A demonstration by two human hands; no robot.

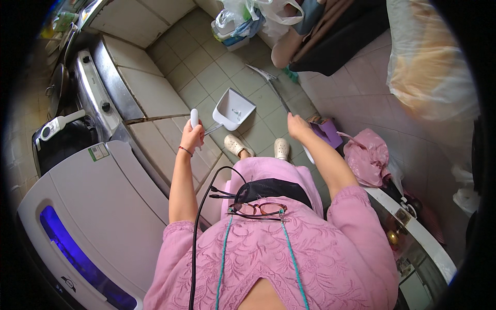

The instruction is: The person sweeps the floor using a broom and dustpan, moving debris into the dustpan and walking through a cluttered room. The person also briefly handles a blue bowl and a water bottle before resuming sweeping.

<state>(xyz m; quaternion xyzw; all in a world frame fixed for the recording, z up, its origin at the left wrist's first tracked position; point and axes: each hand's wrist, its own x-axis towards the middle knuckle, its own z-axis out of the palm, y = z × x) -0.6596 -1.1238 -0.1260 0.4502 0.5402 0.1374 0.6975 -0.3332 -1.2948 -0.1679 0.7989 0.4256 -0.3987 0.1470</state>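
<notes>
My left hand grips the white handle of a long-handled dustpan. The pan is white outside with a grey inside, and sits low over the tiled floor in front of my feet. A small pale scrap lies in it. In my right hand is the dark stick of a broom. Its flat, light-coloured head is beyond the pan, to the right, at floor level. The lower end of the stick runs past my wrist and ends in a white grip.
Tiled cupboards and a gas stove line the left, beside a white appliance with a blue-lit window. Right stand a purple box, a pink plastic bag and a glass-topped table. Bagged containers and a green brush lie ahead.
</notes>
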